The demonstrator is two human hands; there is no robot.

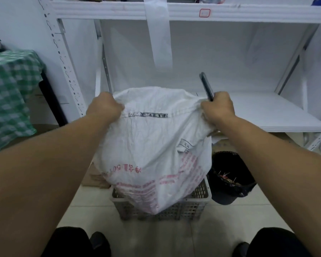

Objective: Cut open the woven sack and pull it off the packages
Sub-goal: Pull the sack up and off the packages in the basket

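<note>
A white woven sack (152,145) with pink printing stands upside down in a grey perforated crate (193,203) on the floor. It is bulging, and the packages inside are hidden. My left hand (105,105) clenches the sack's stitched top edge at the left corner. My right hand (218,108) grips the right corner of the same edge and also holds a dark slim knife (206,86) that points up and away. The seam with dark stitching runs taut between my fists.
White metal shelving (267,112) stands right behind the sack, with a low shelf at hand height. A black bin (228,175) sits right of the crate. A green checked cloth (9,93) covers furniture at left. Cardboard (95,177) lies beside the crate. My shoes show at the bottom.
</note>
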